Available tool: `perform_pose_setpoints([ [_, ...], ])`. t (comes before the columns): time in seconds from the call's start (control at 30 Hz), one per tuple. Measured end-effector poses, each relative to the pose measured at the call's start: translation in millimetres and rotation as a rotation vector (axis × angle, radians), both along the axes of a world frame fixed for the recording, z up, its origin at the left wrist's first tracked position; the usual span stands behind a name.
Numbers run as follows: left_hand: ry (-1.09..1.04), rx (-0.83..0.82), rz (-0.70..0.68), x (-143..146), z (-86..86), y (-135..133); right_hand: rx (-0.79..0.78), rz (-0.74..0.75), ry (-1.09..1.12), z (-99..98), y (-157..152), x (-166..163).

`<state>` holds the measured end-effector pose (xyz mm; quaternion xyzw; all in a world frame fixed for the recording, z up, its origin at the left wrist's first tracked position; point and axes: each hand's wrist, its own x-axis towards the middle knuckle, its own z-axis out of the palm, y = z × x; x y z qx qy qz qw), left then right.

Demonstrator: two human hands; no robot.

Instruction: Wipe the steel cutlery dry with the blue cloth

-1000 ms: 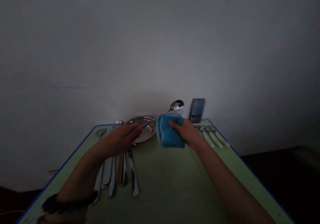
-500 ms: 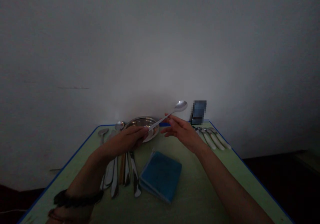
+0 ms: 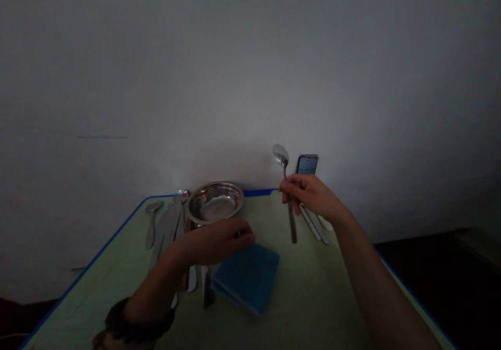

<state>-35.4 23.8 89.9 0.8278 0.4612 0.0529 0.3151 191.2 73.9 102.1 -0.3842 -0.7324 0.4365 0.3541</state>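
A metal spoon stands nearly upright, bowl up, in the fingers of my right hand, which pinches it around the neck. Its handle hangs below the hand, above the table's right half. My left hand is over the top edge of a folded blue cloth, with its fingers loosely bent and a gap by the thumb; nothing shows in it. Whether it touches the cloth I cannot tell. Just behind that hand sits a round steel bowl.
Several pieces of cutlery, among them a spoon, lie left of the bowl, partly behind my left arm. More cutlery lies beneath my right hand. A phone leans against the wall. The green table has a blue edge.
The spoon has passed from my left hand to my right and turned from slanted to nearly upright, farther right. My left hand has let go and come down toward the cloth.
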Motion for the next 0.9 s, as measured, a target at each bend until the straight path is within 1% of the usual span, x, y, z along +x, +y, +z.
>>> perform_pose_setpoints([
  [0.03, 0.027, -0.001, 0.005, 0.0, -0.8, 0.1, 0.01, -0.027, -0.065, 1.8, 0.5, 8.4],
  [0.13, 0.055, 0.015, 0.018, -0.8, -3.1, 1.8, -0.034, 0.028, -0.288, 1.4, 1.6, 22.6],
  [0.23, 0.034, 0.053, 0.03, -1.9, -5.6, 4.6, -0.088, 0.119, -0.489, -3.6, 1.1, 19.0],
  [0.33, 0.001, 0.09, 0.044, -3.4, -8.2, 6.9, -0.174, 0.253, -0.634, -10.5, 1.8, 11.2],
  [0.37, 0.0, 0.095, 0.048, -4.0, -9.1, 7.4, -0.199, 0.259, -0.69, -13.2, 3.1, 10.9],
  [0.43, 0.013, 0.096, 0.053, -5.1, -10.7, 7.9, -0.223, 0.174, -0.811, -19.1, 7.5, 15.7],
  [0.5, 0.046, 0.081, 0.049, -6.0, -11.9, 7.9, -0.219, 0.02, -0.911, -25.0, 13.2, 25.8],
  [0.57, 0.072, 0.065, 0.036, -6.2, -12.7, 7.7, -0.226, -0.054, -0.969, -30.1, 19.0, 36.7],
  [0.67, 0.09, 0.052, 0.018, -6.0, -13.7, 8.1, -0.279, -0.096, -1.019, -35.9, 25.5, 45.8],
  [0.77, 0.096, 0.05, 0.02, -5.8, -15.0, 9.0, -0.322, -0.146, -1.056, -40.4, 29.6, 45.9],
  [0.9, 0.11, 0.031, 0.023, -5.7, -16.2, 9.4, -0.337, -0.201, -1.102, -44.9, 32.6, 44.5],
])
